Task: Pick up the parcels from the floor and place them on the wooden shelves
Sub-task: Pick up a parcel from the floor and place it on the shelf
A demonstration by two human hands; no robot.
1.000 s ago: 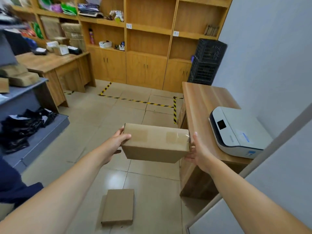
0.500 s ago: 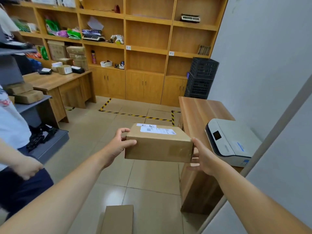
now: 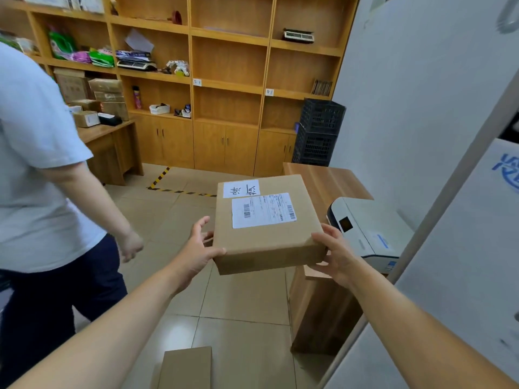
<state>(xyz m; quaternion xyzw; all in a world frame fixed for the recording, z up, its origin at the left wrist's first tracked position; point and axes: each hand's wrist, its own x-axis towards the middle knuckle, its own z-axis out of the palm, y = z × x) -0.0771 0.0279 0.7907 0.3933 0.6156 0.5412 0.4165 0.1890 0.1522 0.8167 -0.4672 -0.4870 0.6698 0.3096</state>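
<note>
Tilted since half a second ago, the parcel (image 3: 266,220) now shows its labelled top face, and another person (image 3: 42,178) in a pale shirt has stepped in at the left. Held in the air above the tiled floor (image 3: 241,299), it sits between both hands: the left hand (image 3: 196,252) grips its near left corner with thumb on top, and the right hand (image 3: 335,255) has its fingers curled round the near right corner. A second parcel (image 3: 186,367) lies on the floor below. Wooden shelves (image 3: 229,82) stand well beyond, and a white printer (image 3: 365,231) rests on the desk (image 3: 323,178) at right.
</note>
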